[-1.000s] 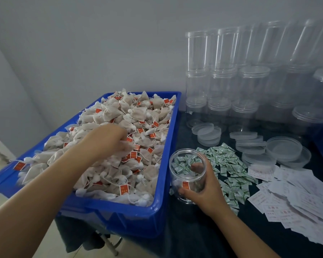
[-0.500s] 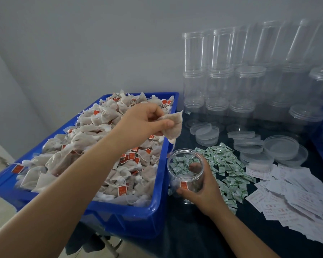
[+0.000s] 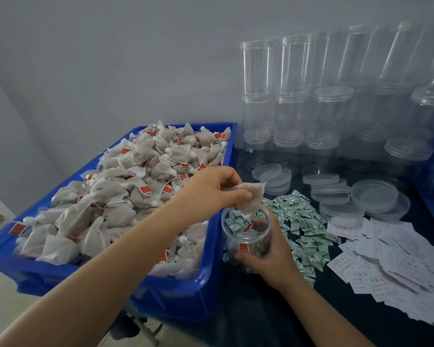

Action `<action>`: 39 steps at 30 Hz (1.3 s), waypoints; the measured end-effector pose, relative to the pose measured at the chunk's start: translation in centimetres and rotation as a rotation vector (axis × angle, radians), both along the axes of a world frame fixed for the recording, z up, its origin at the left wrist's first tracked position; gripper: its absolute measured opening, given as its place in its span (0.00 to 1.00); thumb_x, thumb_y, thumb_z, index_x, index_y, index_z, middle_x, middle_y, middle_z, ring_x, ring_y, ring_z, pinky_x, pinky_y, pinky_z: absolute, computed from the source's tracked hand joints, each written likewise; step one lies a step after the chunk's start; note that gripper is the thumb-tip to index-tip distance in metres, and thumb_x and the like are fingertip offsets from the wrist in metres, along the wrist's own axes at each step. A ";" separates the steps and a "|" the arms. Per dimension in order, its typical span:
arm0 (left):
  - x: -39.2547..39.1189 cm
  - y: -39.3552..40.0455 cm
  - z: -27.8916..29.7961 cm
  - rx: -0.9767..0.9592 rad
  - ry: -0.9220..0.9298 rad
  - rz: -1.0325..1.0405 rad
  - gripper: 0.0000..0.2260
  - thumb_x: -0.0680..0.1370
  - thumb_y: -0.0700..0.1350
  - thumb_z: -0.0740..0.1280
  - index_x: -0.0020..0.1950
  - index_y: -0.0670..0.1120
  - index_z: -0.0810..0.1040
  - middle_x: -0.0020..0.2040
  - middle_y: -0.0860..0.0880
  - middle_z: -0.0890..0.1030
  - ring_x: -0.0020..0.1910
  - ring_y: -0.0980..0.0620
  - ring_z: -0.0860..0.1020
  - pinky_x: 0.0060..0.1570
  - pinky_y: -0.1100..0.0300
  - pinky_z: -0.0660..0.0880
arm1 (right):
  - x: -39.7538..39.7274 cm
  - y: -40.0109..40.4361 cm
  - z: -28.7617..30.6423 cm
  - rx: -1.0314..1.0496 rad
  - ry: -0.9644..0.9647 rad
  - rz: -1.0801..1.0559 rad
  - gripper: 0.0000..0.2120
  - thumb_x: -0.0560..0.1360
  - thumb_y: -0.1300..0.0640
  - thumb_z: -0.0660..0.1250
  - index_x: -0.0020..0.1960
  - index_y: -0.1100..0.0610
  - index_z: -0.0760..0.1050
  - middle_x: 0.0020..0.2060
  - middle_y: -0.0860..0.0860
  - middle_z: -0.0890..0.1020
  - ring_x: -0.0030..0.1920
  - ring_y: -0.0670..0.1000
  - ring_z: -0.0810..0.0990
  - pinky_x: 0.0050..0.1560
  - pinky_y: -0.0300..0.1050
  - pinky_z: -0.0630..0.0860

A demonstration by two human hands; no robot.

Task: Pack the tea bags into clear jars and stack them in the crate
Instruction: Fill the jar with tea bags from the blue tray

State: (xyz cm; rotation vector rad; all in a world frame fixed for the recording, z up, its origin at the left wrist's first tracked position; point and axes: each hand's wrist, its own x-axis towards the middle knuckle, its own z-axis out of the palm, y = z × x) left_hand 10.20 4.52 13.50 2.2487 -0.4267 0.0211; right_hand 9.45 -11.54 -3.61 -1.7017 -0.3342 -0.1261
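You are at the filling step. Your left hand [image 3: 211, 194] pinches one tea bag [image 3: 249, 200] between thumb and curled fingers, directly above the open mouth of the clear jar [image 3: 246, 236]; the bag's lower corner hangs at rim level. Your right hand [image 3: 273, 256] grips the jar from its far side, fingers wrapped round the wall, holding it upright on the dark table [image 3: 261, 321]. Next move, in my judgement: lower the bag past the rim and release. The left forearm reaches across the blue crate [image 3: 186, 296] of loose bags, just left of the jar.
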 end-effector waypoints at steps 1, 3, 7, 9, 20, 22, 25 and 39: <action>0.0 0.0 -0.3 0.021 0.000 -0.002 0.06 0.73 0.47 0.72 0.42 0.48 0.77 0.44 0.47 0.83 0.45 0.49 0.82 0.48 0.49 0.80 | 0.0 0.0 0.0 0.006 -0.004 0.003 0.53 0.54 0.30 0.79 0.73 0.31 0.57 0.61 0.34 0.74 0.62 0.39 0.76 0.56 0.44 0.81; 0.0 -0.1 -0.9 0.087 -0.011 -0.002 0.06 0.74 0.48 0.72 0.42 0.51 0.76 0.43 0.48 0.83 0.44 0.51 0.82 0.48 0.51 0.80 | 0.0 0.1 0.1 0.019 -0.012 0.008 0.51 0.55 0.31 0.80 0.72 0.29 0.58 0.61 0.33 0.74 0.62 0.40 0.77 0.55 0.42 0.80; -0.1 -0.1 -2.0 0.038 -0.029 -0.004 0.06 0.75 0.50 0.70 0.44 0.51 0.74 0.41 0.52 0.82 0.39 0.59 0.81 0.40 0.62 0.80 | 0.0 0.2 0.0 0.003 -0.017 -0.008 0.49 0.56 0.32 0.79 0.70 0.26 0.57 0.60 0.29 0.73 0.63 0.38 0.75 0.55 0.35 0.77; 0.1 0.4 -2.1 0.043 -0.073 0.025 0.06 0.76 0.51 0.69 0.45 0.52 0.73 0.41 0.54 0.80 0.38 0.62 0.79 0.36 0.68 0.77 | 0.0 0.2 -0.1 -0.001 -0.020 -0.018 0.50 0.55 0.33 0.79 0.70 0.26 0.57 0.58 0.27 0.71 0.63 0.34 0.72 0.53 0.27 0.73; 4.9 9.5 -4.1 0.623 -0.292 0.376 0.14 0.79 0.52 0.64 0.60 0.46 0.74 0.54 0.49 0.79 0.50 0.52 0.77 0.48 0.60 0.74 | 0.1 0.1 -0.4 -0.014 -0.017 -0.025 0.47 0.56 0.37 0.80 0.68 0.24 0.58 0.56 0.26 0.71 0.61 0.33 0.73 0.51 0.25 0.72; 5.3 10.9 -4.6 0.750 -0.289 0.421 0.14 0.80 0.52 0.63 0.61 0.45 0.74 0.56 0.46 0.78 0.52 0.49 0.77 0.49 0.56 0.74 | 0.1 0.1 -0.4 -0.015 -0.012 -0.019 0.48 0.56 0.38 0.80 0.68 0.23 0.57 0.55 0.26 0.71 0.61 0.33 0.73 0.51 0.26 0.73; 5.3 12.3 -5.5 0.928 -0.225 0.431 0.13 0.81 0.50 0.61 0.60 0.44 0.75 0.55 0.47 0.77 0.54 0.48 0.75 0.52 0.55 0.73 | 0.1 0.1 -0.4 -0.018 -0.012 -0.021 0.48 0.56 0.39 0.80 0.68 0.22 0.57 0.55 0.26 0.71 0.61 0.34 0.73 0.51 0.27 0.74; 3.9 12.7 -4.8 1.268 -0.204 0.392 0.10 0.77 0.45 0.65 0.58 0.51 0.78 0.56 0.53 0.77 0.58 0.52 0.74 0.57 0.59 0.70 | 0.2 0.1 -0.5 -0.030 -0.025 -0.034 0.48 0.56 0.37 0.80 0.68 0.23 0.57 0.56 0.26 0.71 0.62 0.34 0.72 0.51 0.25 0.72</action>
